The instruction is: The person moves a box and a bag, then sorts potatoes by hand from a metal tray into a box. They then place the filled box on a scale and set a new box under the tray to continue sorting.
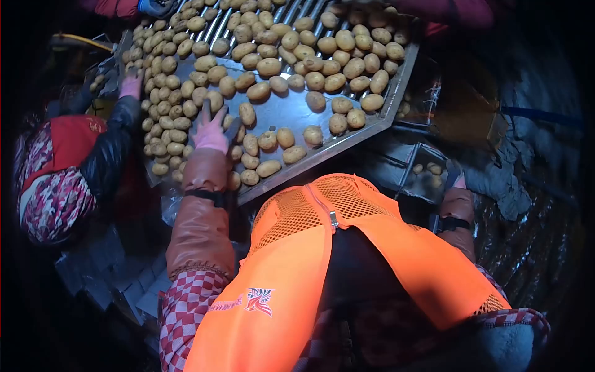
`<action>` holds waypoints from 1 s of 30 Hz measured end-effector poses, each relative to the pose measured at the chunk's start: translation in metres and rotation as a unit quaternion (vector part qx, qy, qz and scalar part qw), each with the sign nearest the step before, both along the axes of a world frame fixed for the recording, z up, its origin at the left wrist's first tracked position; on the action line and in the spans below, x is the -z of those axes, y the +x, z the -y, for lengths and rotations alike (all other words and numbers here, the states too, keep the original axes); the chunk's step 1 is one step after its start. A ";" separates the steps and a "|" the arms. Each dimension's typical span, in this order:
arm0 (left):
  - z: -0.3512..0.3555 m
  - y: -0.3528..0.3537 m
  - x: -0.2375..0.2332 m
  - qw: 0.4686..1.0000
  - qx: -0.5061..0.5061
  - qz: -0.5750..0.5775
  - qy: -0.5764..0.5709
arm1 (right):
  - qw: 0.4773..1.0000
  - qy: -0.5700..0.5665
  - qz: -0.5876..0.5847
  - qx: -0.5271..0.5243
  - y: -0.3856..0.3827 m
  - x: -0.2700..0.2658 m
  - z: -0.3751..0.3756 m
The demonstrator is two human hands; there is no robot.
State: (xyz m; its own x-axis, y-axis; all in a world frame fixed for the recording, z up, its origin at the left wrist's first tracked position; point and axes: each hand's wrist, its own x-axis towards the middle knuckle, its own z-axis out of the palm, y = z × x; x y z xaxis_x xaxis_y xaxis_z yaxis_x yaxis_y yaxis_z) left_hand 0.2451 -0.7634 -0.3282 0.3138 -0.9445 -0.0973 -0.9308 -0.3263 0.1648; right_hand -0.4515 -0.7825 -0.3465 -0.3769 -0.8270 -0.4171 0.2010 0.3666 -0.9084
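Note:
Potatoes lie across a metal sorting table, packed densely on its left side and more loosely toward the right. My left hand, in a pink glove with grey fingers, rests among them with its fingers spread, touching several potatoes but gripping none that I can see. Down at the right, my right hand is beside an open box that holds a few potatoes. Its gloved fingers look stretched out near the box's edge; shadow makes their contact hard to see.
Slatted metal rollers form the table's far part. At the left, a co-worker in a patterned head covering reaches a pink-gloved hand to the potatoes. Other people's sleeves show at the far edge. A brown carton stands at the right.

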 end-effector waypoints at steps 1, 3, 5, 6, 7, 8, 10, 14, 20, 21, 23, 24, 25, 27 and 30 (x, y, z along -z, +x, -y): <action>-0.017 0.025 0.010 0.998 -0.007 -0.057 -0.011 | 0.997 0.001 -0.070 -0.027 0.007 0.012 0.014; -0.047 0.062 0.034 0.990 0.013 -0.141 -0.025 | 0.963 -0.095 -0.209 -0.141 0.065 0.023 0.055; -0.070 0.065 0.038 0.976 0.097 -0.141 -0.132 | 0.863 -0.230 -0.338 -0.297 0.179 -0.017 0.087; -0.083 0.054 0.032 0.988 0.061 -0.116 -0.079 | 0.807 -0.304 -0.362 -0.355 0.222 -0.026 0.106; -0.096 0.042 0.026 0.995 0.024 -0.092 -0.026 | 0.745 -0.308 -0.465 -0.367 0.265 -0.036 0.119; -0.107 0.038 0.031 0.975 -0.014 -0.211 -0.074 | 0.697 -0.312 -0.524 -0.377 0.302 -0.029 0.135; -0.125 0.027 0.031 0.924 -0.088 -0.344 -0.143 | 0.661 -0.215 -0.599 -0.396 0.373 0.008 0.148; -0.158 0.019 0.046 0.889 -0.219 -0.357 -0.184 | 0.559 -0.214 -0.612 -0.517 0.485 -0.005 0.119; -0.094 -0.056 -0.004 0.989 -0.014 -0.092 -0.112 | 0.494 -0.289 -0.570 -0.590 0.540 0.011 0.083; -0.089 -0.062 -0.014 0.995 0.011 -0.062 -0.071 | 0.503 -0.308 -0.558 -0.584 0.541 0.011 0.082; -0.101 -0.043 -0.003 0.993 0.008 -0.087 -0.082 | 0.485 -0.319 -0.503 -0.640 0.525 0.001 0.101; -0.112 -0.032 0.007 0.993 -0.021 -0.076 -0.084 | 0.514 -0.309 -0.492 -0.630 0.514 -0.003 0.112; -0.131 -0.024 0.019 0.993 -0.051 -0.068 -0.081 | 0.542 -0.296 -0.480 -0.624 0.500 -0.006 0.119; -0.162 -0.013 0.015 0.990 -0.123 -0.039 -0.061 | 0.578 -0.280 -0.493 -0.586 0.469 -0.015 0.134; -0.169 0.002 0.005 0.958 -0.286 -0.001 -0.018 | 0.617 -0.270 -0.516 -0.530 0.448 -0.025 0.131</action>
State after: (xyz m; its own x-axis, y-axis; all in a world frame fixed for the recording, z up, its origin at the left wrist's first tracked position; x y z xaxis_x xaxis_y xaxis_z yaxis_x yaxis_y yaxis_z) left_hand 0.2475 -0.5946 -0.3330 0.7804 -0.6215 -0.0688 -0.6017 -0.7764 0.1876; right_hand -0.0038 -0.9136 -0.3216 0.6602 -0.7501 0.0377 -0.6782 -0.6170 -0.3992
